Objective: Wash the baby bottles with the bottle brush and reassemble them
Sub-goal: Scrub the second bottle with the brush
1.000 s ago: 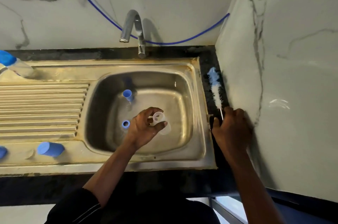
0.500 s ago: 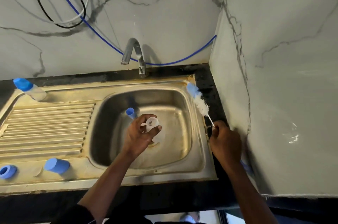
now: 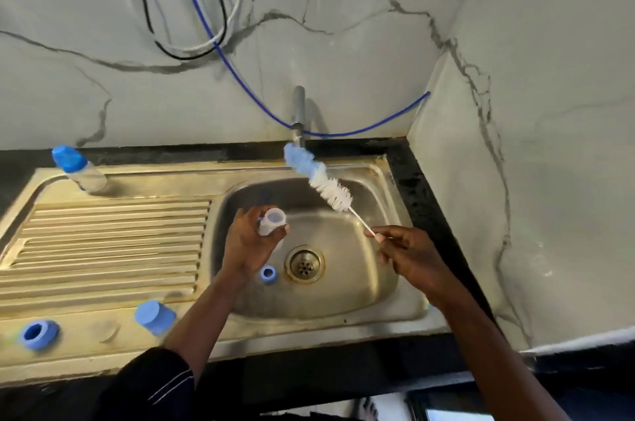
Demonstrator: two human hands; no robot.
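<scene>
At frame centre, the left hand [image 3: 248, 242] grips the open bottle [image 3: 271, 222] over the sink [image 3: 395, 300]. The right hand [image 3: 412, 254] pinches the bottle brush [image 3: 321, 181] by its thin wire; misaligned bristles could knock the bottle loose.

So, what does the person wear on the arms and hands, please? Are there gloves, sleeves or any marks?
No gloves: the left hand and right hand are bare, with no ring or watch visible. The left arm has a black sleeve ending near the elbow, with thin white lines. The right arm shows no sleeve in view.
</scene>
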